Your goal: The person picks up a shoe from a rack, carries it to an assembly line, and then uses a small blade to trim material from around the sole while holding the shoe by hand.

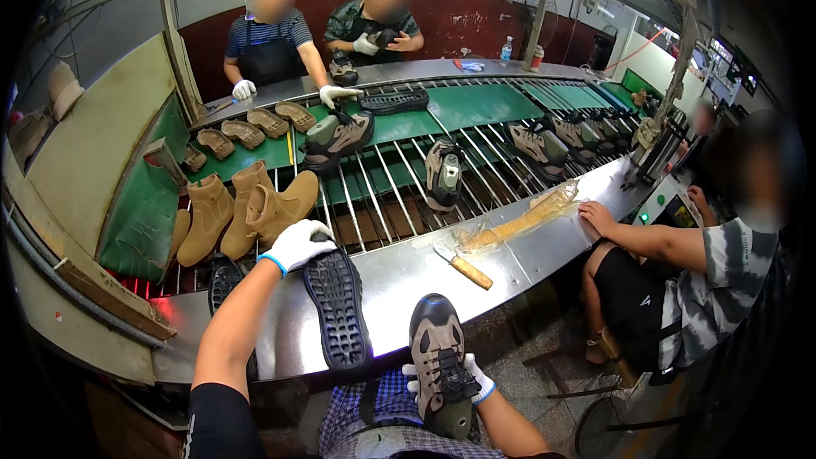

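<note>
Fingers of the left hand (297, 244) clamp the black sole's (337, 309) heel: stiff, light, grippy rubber; right hand (476, 384) fingers wrapped round the shoe (438, 357)

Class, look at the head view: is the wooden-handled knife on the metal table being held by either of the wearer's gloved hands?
No: the knife lies alone on the metal table, while the left hand grips a black sole and the right hand holds a shoe.

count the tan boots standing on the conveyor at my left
3. One tan boot stands farthest left, a second right beside it, and the third leans next to the left hand. More could be hidden behind them.
</note>
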A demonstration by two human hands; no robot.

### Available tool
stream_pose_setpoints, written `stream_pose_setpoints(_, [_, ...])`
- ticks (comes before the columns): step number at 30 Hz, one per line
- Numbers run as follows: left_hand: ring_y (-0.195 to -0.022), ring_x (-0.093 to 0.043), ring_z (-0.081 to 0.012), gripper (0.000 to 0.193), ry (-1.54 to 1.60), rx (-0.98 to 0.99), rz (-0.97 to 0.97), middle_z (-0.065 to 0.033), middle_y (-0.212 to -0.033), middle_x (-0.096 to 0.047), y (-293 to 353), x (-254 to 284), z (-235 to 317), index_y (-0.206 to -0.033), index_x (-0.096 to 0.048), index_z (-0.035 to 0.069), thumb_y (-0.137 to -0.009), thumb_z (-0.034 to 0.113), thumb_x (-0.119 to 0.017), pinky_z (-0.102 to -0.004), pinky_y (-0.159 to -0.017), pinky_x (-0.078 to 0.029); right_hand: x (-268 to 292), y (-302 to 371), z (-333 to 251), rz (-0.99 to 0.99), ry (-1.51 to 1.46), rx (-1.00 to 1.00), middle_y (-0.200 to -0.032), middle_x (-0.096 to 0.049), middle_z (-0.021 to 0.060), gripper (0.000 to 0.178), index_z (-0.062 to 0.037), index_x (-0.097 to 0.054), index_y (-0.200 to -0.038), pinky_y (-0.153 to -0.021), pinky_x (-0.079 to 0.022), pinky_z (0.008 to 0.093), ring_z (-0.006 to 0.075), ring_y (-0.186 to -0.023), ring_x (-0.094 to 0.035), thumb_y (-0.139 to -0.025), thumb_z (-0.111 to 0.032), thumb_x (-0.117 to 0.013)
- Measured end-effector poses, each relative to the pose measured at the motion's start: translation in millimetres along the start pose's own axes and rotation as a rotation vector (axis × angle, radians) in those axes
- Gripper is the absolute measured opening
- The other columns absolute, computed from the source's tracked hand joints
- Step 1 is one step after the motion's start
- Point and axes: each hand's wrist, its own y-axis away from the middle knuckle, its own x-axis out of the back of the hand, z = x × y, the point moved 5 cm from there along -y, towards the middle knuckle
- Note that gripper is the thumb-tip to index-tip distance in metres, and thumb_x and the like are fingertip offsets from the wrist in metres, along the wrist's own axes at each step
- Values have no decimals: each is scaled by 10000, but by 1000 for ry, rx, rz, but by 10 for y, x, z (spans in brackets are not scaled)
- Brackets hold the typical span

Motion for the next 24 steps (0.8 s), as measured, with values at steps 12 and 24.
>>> stream_pose_setpoints(12, [-1227,-673,-162,204,581,-269,-233,-64,-1211,-786,1144,160,1186,-1173,-785,32,-1000,139,-767,-349,-1103,-520,-608,183,-77,137,347,84,-1479,-527,378,1289,67,-357,-1604,-1101,-557,557,459,-1309,-620,-809,-900,-664])
stream_pose_setpoints(24, [-973,-708,-139,265,678,-410,-215,-62,-1040,-779,1346,-812,1520,-1107,-781,41,-964,259,-825,-327,-915,-565,-322,97,496,29,86,-14,-1522,-485,345,1230,20,-370,-1583,-1069,-561,597,483,-1349,-572,-769,-796,-799])
